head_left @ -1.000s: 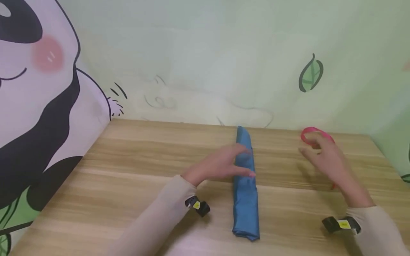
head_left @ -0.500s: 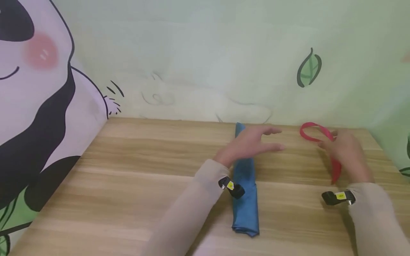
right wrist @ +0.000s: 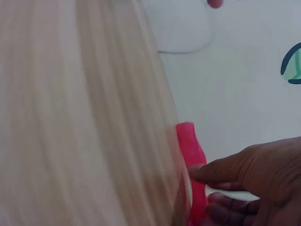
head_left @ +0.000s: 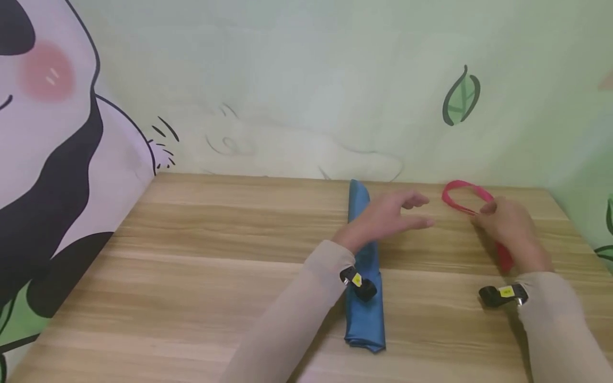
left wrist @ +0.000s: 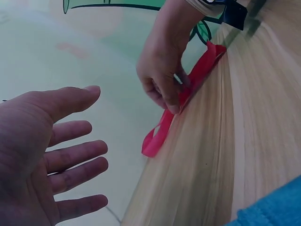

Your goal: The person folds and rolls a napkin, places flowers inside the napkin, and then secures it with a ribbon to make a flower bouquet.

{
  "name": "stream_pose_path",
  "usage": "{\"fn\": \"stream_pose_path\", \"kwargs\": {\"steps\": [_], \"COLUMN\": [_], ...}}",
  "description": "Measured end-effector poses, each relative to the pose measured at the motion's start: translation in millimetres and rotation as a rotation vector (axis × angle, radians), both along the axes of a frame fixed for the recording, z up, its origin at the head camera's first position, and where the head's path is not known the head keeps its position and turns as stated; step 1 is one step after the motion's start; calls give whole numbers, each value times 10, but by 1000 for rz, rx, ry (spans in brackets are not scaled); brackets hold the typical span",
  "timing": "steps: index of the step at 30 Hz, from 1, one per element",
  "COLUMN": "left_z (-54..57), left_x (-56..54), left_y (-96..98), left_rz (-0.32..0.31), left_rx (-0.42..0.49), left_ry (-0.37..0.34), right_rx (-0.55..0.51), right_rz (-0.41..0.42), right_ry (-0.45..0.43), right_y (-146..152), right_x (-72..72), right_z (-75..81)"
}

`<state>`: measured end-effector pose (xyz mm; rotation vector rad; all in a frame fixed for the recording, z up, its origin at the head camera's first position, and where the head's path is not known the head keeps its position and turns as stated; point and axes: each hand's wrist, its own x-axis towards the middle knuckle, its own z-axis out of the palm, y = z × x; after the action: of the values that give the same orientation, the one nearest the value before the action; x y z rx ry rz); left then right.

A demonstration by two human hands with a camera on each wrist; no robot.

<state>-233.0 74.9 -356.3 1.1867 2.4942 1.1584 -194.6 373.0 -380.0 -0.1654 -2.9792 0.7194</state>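
A red ribbon (head_left: 505, 258) lies at the right rear of the table, with a loop at its far end and a tail toward the front. My right hand (head_left: 512, 226) pinches it between thumb and fingers where loop and tail meet. The right wrist view shows the thumb against the red band (right wrist: 192, 146). My left hand (head_left: 383, 215) hovers beyond a folded strip of shiny blue cloth (head_left: 365, 319), fingers spread and holding nothing. In the left wrist view that palm (left wrist: 28, 141) faces the ribbon. The left forearm covers part of the cloth.
The wooden table (head_left: 191, 276) backs onto a pale green wall (head_left: 287, 69) with a painted leaf (head_left: 461, 98). A large panda drawing (head_left: 48, 133) fills the left side. Each wrist wears a small black camera, the left one (head_left: 361, 287) above the blue cloth.
My left hand has moved right and farther back across the blue cloth. My right hand has gone from above the ribbon's loop to its base and now pinches it.
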Motion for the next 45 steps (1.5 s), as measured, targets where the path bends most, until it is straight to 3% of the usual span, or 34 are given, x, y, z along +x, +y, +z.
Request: {"fn": "stream_pose_path", "kwargs": {"steps": [4, 10, 16, 19, 25, 28, 33, 38, 45], "left_z": [5, -13, -36, -37, -21, 7, 88, 153, 224], "left_x": [11, 26, 49, 68, 124, 151, 165, 131, 30], "left_y": [-8, -1, 21, 23, 29, 15, -90, -249, -536], "left_rz": [17, 12, 40, 19, -143, -203, -190, -203, -219], "left_rx": [-17, -14, -10, 83, 258, 308, 355, 410, 387], "left_ry": [5, 20, 102, 28, -266, -356, -496, -529, -460], "right_rx": [9, 25, -7, -33, -115, -138, -123, -132, -247], "right_rz": [12, 33, 172, 263, 373, 379, 335, 280, 211], "right_ry": [33, -43, -44, -66, -72, -48, 4, 49, 57], "right_y": [-16, -55, -289, -468, -702, -716, -669, -590, -483], "right_x": [-19, 33, 170, 288, 519, 582, 574, 556, 593], "right_z": [-8, 61, 413, 629, 898, 965, 985, 984, 978]}}
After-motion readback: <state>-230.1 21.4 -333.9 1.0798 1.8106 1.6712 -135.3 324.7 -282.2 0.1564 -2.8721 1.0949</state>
